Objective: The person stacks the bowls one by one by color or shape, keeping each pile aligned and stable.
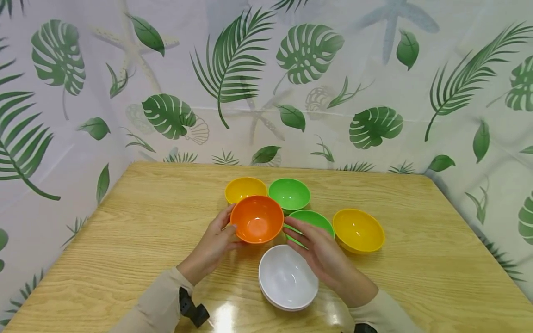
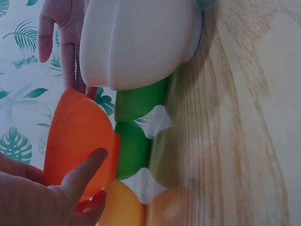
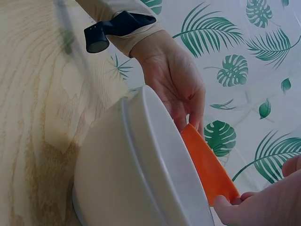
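My left hand [image 1: 216, 236] grips an orange bowl [image 1: 257, 219] by its left side, fingers around the rim and underside. The bowl is raised and tilted toward me, in front of the back yellow bowl [image 1: 244, 188]. My right hand [image 1: 325, 259] has its fingers extended, fingertips right at the orange bowl's right edge. In the left wrist view, the orange bowl [image 2: 80, 141] shows from outside with the left thumb [image 2: 87, 169] against it. Nearer to me, below and between the hands, a stack of white bowls [image 1: 288, 277] stands upright; its doubled rim shows. Behind the right hand sits a green bowl [image 1: 312, 219], partly hidden.
Another green bowl [image 1: 289, 194] stands beside the back yellow bowl. A second yellow bowl [image 1: 359, 230] tilts slightly at the right, close to the front green one. The wooden table [image 1: 125, 231] ends at a leaf-patterned cloth [image 1: 250, 83] behind.
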`<move>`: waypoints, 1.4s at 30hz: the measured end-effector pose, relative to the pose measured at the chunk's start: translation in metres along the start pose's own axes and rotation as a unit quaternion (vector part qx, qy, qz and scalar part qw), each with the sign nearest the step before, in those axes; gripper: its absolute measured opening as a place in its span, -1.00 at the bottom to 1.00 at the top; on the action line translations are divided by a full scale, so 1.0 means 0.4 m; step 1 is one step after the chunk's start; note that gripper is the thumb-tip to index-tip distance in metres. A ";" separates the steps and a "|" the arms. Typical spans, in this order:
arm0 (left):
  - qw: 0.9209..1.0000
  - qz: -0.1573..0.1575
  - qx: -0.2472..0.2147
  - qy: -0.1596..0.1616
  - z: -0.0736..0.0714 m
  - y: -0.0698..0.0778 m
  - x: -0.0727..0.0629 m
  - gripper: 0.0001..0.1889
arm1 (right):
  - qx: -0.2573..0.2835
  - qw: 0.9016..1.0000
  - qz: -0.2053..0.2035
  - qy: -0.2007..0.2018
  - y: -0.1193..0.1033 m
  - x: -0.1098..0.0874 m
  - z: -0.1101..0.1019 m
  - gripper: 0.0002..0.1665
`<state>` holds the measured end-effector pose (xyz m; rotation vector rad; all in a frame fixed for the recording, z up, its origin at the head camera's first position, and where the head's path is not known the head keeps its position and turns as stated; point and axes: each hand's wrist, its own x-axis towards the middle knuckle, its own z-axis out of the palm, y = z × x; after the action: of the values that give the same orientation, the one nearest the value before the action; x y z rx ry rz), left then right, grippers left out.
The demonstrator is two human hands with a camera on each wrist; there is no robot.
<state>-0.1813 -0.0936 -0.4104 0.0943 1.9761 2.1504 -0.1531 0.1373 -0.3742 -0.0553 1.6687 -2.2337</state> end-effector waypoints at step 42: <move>0.972 0.160 0.143 -0.092 0.048 0.043 -0.062 -0.26 | -0.238 0.958 -0.155 0.042 0.010 -0.052 -0.044 -0.13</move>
<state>-0.1554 -0.0812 -0.3891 0.6755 2.2683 1.9203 -0.1367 0.1588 -0.3795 -0.3691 2.3526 -1.9999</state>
